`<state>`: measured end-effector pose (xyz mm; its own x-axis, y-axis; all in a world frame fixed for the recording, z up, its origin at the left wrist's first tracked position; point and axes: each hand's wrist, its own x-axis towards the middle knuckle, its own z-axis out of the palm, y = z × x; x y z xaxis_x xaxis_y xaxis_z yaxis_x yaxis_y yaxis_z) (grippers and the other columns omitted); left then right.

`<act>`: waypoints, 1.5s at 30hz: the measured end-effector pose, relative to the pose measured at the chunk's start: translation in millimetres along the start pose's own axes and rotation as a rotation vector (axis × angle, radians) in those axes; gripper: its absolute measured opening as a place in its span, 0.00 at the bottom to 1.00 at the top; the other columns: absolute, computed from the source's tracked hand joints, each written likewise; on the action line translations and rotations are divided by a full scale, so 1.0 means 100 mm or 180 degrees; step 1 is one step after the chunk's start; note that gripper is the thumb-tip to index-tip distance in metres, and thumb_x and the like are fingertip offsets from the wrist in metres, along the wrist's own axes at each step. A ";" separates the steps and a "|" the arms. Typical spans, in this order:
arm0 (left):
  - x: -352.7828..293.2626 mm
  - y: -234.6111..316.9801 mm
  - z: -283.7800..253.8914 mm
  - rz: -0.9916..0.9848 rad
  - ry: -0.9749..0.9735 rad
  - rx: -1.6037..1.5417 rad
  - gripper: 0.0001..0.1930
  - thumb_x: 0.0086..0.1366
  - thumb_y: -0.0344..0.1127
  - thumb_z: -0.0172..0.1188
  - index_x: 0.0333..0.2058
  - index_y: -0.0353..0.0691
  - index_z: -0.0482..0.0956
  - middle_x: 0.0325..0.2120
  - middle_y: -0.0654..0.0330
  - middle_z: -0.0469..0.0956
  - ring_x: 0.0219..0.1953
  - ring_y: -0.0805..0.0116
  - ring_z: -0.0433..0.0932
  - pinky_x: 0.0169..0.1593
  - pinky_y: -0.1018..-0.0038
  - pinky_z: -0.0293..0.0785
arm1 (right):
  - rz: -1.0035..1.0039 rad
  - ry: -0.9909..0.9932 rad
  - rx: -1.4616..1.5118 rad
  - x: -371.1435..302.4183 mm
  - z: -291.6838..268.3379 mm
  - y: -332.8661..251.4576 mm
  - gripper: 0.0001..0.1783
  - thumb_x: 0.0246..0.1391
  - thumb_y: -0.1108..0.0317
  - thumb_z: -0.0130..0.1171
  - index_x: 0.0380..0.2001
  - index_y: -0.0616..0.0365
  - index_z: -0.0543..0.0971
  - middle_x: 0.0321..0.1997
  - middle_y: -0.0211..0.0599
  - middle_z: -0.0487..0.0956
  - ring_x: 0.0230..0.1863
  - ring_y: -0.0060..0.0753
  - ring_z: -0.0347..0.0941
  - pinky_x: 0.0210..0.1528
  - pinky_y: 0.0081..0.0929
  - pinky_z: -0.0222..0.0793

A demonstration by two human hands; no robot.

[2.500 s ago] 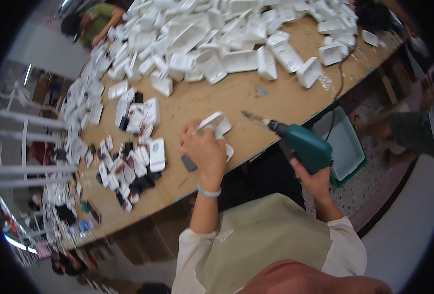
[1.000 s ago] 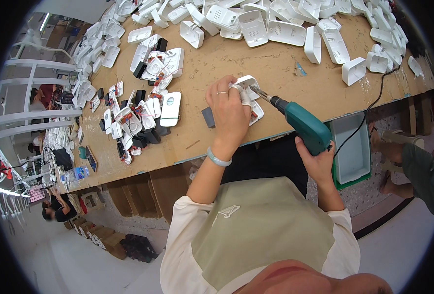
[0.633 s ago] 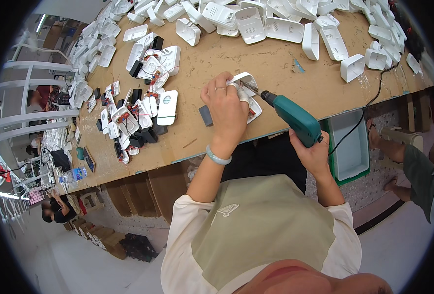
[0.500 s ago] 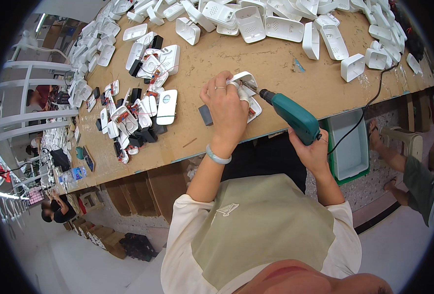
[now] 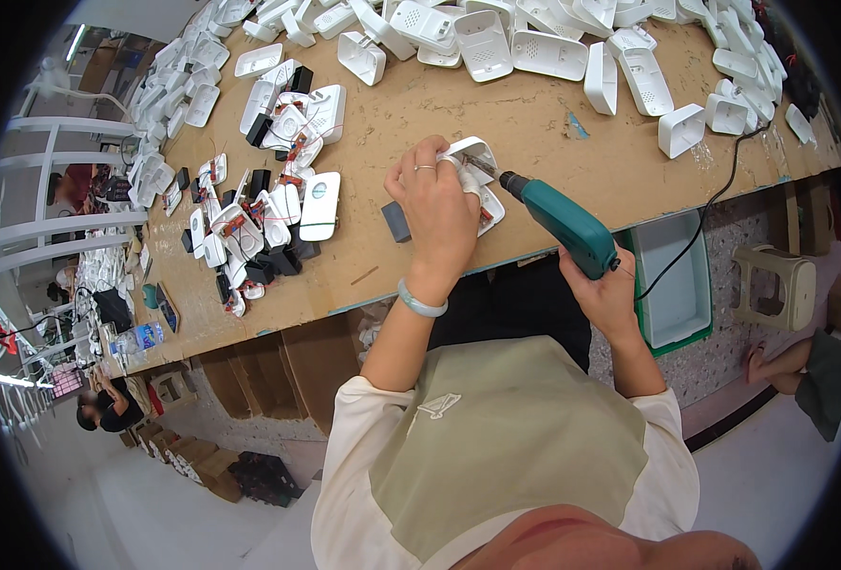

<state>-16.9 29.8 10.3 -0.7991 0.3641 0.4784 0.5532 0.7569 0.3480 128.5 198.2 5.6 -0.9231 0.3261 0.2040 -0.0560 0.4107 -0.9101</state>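
So, R hand [image 5: 603,294] is clamped round 1 teal-green elongated plastic power screwdriver [image 5: 567,223], its thin metal bit [image 5: 486,167] pointing at 1 smooth, hollow, round-cornered white plastic shell [image 5: 477,149]; contact, can't tell. L hand [image 5: 436,214] is curled tight on that shell, nr the front edge of the scuffed brown tabletop [image 5: 382,123]. Just L: 1 dark-grey rectangular block [image 5: 396,222]. Farther L, jumbled white plastic casings [image 5: 320,226]. Beyond, heaped white perforated shells [image 5: 482,47], too many to count.

The right hand [image 5: 604,300] holds a green tool [image 5: 568,226].
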 end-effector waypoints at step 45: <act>0.01 0.03 -0.04 -0.0142 -0.0210 -0.0173 0.11 0.44 0.21 0.61 0.30 0.26 0.78 0.47 0.53 0.71 0.53 0.54 0.68 0.61 0.55 0.55 | 0.0310 0.0593 0.0156 -0.29 -0.21 -0.08 0.07 0.51 0.75 0.69 0.33 0.63 0.82 0.28 0.28 0.83 0.28 0.17 0.75 0.32 0.19 0.70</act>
<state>-15.1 30.1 14.5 -0.8359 0.3671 0.4080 0.5274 0.7431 0.4119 163.5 203.2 15.0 -0.8390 0.5158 0.1733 0.0073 0.3291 -0.9443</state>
